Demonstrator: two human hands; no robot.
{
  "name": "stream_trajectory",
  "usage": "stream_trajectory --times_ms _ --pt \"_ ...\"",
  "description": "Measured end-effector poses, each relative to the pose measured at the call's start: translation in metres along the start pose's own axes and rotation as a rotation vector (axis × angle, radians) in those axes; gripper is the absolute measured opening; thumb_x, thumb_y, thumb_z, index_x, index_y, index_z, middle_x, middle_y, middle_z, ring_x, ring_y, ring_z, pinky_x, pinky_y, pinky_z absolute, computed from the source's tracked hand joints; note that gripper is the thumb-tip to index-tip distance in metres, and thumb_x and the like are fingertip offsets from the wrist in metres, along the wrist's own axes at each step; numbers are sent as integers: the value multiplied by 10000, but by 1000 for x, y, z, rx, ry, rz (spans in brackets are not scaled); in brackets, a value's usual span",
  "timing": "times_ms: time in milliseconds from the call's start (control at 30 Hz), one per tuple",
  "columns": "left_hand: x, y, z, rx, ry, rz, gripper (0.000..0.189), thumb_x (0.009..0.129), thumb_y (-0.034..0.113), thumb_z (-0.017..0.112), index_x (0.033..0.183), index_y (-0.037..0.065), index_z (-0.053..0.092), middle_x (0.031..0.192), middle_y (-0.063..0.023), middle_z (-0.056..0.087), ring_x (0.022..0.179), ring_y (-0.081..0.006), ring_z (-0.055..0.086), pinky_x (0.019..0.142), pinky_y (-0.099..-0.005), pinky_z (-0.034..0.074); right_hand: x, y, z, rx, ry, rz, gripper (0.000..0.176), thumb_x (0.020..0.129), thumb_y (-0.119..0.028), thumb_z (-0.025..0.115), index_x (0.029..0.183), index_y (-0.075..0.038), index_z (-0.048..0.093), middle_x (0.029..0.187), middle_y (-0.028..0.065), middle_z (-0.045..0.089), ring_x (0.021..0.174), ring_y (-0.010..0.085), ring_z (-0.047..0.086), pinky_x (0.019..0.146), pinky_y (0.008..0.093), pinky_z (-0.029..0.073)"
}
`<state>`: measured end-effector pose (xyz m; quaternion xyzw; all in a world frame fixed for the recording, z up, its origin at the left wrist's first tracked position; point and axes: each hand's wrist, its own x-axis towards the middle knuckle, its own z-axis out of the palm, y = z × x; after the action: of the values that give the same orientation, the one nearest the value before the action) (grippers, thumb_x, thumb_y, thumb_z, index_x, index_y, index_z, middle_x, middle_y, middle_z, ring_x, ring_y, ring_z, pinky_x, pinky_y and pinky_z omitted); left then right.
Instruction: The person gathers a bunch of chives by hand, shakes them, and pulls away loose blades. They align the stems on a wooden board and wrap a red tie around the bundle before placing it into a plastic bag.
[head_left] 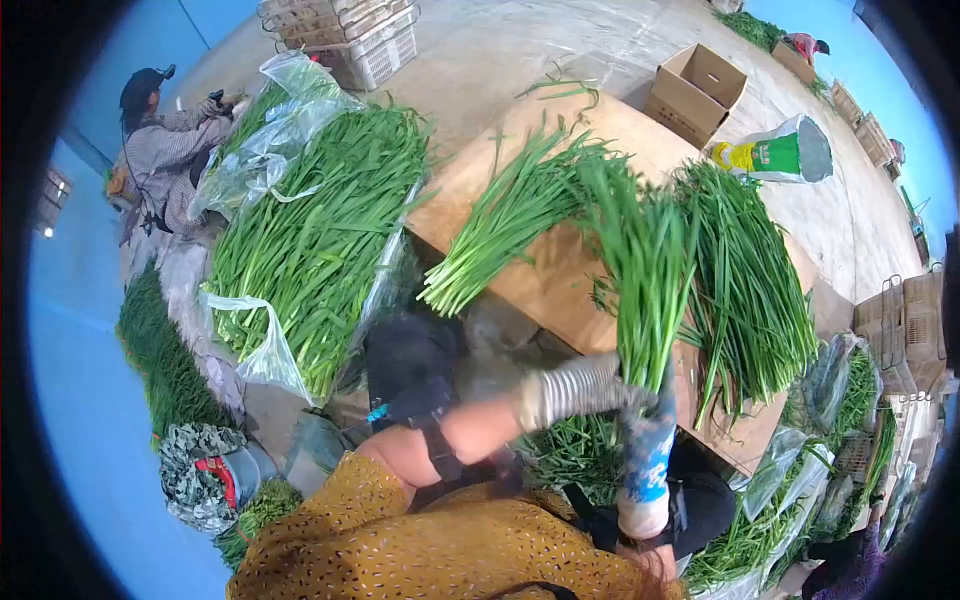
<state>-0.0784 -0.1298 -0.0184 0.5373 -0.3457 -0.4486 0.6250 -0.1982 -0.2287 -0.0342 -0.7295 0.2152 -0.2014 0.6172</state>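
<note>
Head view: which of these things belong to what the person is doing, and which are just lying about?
In hand: bunch of green stalks, gripped low by left hand and right hand; wooden board; laid bundles on it.
Lying about: cardboard box; green and white bag; white crates; plastic-wrapped heap of stalks; another person.

Your bunch of chives (645, 270) stands nearly upright over the tabletop (470, 180), long green leaves fanning upward, stem ends gathered below.
</note>
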Motion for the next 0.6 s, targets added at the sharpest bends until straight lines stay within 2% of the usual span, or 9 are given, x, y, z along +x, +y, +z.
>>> stream_trajectory --times_ms 100,133,167,233,300,400,467,533,600 --pt "-11 38 -60 294 310 80 488 828 361 673 1174 31 572 1084 -121 614 1022 -207 555 899 -327 449 43 -54 40 96 96 173 734 783 26 626 1428 -28 280 1160 125 579 957 172 588 806 277 499" --pt "-20 45 -85 475 462 77 508 827 369 667 1187 25 567 1097 -156 613 1034 -239 567 905 -334 448 54 -47 57 328 87 93 576 823 17 604 1355 -51 394 1001 57 598 721 88 573 590 209 474" --pt "-28 51 -108 656 613 73 527 826 377 662 1199 19 562 1111 -191 612 1047 -271 580 910 -342 447 61 -48 74 465 96 102 583 811 25 613 1347 -54 398 994 46 595 702 97 569 599 223 481" --pt "-40 39 -156 820 928 -203 574 839 396 638 1221 -17 528 1176 -248 574 1091 -342 558 918 -354 444 75 -19 109 359 57 137 595 810 23 613 1354 -65 387 1047 56 581 763 112 570 616 228 483" --pt "-49 15 -199 980 1016 -453 629 853 430 613 1236 -54 493 1218 -270 542 1131 -387 520 935 -373 433 68 5 154 341 77 35 736 798 52 625 1428 -60 263 1052 75 568 867 171 570 681 273 515" --pt "-51 -6 -226 898 844 -620 736 848 494 596 1284 -76 433 1235 -275 533 1170 -378 502 974 -374 405 43 31 202 1067 -129 454 746 821 52 609 1441 -69 212 1108 91 566 924 179 574 736 289 517" --pt "-41 -22 -232 795 763 -536 815 829 539 593 1327 -71 382 1244 -279 525 1182 -365 499 993 -368 390 42 121 247 813 -141 272 764 816 37 626 1441 -52 196 1167 112 542 929 179 573 758 281 510" --pt "-27 -42 -235 852 665 -528 1005 756 590 649 1416 -39 227 1341 -274 433 1235 -369 449 1020 -388 373 41 109 264 506 -74 171 788 802 6 659 1434 -14 188 1216 127 520 946 192 566 806 282 491" --pt "-15 0 -193 1039 594 -771 1098 696 597 696 1440 -9 163 1393 -273 347 1260 -398 405 1025 -414 370 51 106 284 852 -71 389 779 805 -48 666 1426 12 199 1222 152 527 989 214 557 862 300 465"
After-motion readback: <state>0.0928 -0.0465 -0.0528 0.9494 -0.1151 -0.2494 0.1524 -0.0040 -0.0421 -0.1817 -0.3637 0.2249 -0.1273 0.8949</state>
